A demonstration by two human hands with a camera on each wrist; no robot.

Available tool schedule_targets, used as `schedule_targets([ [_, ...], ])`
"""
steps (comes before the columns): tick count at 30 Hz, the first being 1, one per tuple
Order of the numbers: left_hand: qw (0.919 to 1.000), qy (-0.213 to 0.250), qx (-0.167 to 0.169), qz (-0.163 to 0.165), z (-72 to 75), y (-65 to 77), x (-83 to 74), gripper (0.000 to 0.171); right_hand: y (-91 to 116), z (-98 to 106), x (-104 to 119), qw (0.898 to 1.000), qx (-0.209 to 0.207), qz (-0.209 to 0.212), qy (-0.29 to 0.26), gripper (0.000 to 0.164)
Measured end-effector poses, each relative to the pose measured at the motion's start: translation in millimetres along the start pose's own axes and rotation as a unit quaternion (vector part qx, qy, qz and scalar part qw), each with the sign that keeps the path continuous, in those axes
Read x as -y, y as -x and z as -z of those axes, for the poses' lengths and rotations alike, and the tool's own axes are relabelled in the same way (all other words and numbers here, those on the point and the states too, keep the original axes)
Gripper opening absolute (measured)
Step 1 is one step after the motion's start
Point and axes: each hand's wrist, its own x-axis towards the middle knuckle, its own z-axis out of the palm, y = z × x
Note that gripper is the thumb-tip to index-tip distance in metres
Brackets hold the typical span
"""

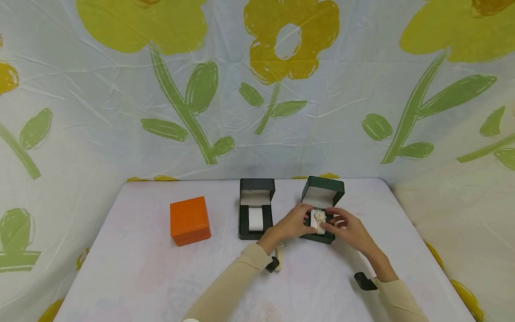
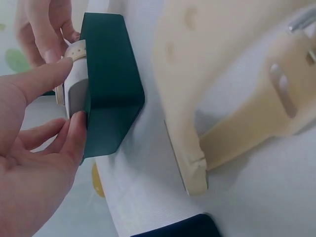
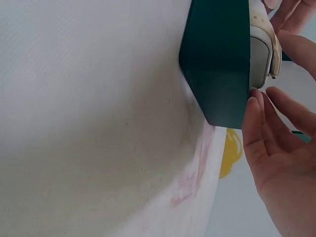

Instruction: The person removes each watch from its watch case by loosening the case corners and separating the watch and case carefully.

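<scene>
A cream-strapped watch (image 1: 319, 216) is wrapped round a white cushion (image 2: 79, 91), which sits in the open dark green watch box (image 1: 325, 184). My left hand (image 1: 295, 222) grips the cushion from the left, its thumb on the strap and its fingertips at the cushion's side, right by the box rim. From the right, my right hand (image 1: 350, 230) holds the same cushion, thumb against the strap (image 3: 274, 37) and fingers down at the box edge. Below my left wrist another cream-strapped watch (image 1: 279, 260) lies on the table; its strap looms large in the left wrist view.
Left of the green box stands an open black watch box (image 1: 243, 223) with a bare white cushion (image 1: 255, 219) inside. Farther left is a closed orange box (image 1: 190, 221). A flower-printed cloth (image 1: 342, 112) hangs behind the white-covered table (image 1: 137, 250).
</scene>
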Motion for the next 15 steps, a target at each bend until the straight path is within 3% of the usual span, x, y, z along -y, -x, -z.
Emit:
schedule_targets([
  [15, 0.9996, -0.002, 0.005, 0.027, -1.1, -5.3, 3.4, 0.065, -3.3, -4.4, -3.2, 0.998, 0.02, 0.051, -0.016, 0.06],
])
